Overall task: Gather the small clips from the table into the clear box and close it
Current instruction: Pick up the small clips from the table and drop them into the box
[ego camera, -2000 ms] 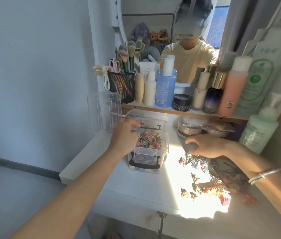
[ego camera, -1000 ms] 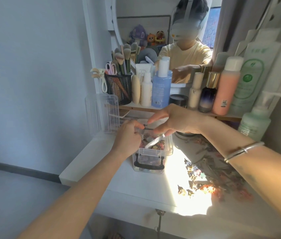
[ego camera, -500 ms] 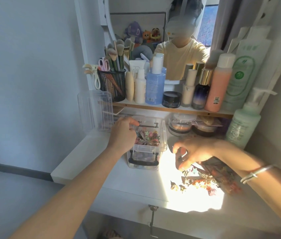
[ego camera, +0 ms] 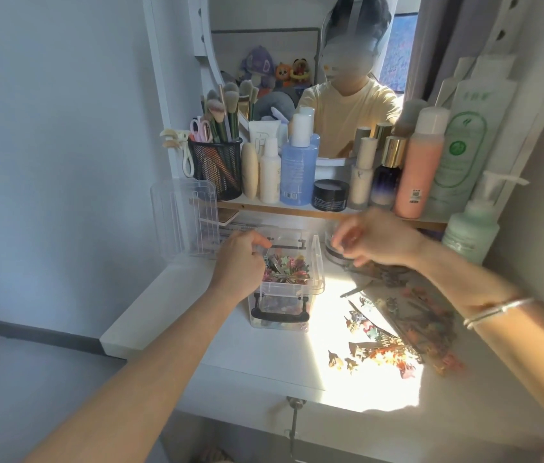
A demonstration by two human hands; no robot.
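While left hand (ego camera: 237, 262) grips box (ego camera: 318, 267), right hand (ego camera: 377, 240) raised

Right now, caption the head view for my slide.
Left hand holds the open box of clips; right hand hovers beside it; loose clips litter the table.

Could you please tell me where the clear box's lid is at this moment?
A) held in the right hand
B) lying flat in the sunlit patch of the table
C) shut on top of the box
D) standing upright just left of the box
D: the lid stands upright just left of the clear box, whose top is open with the clips showing inside.
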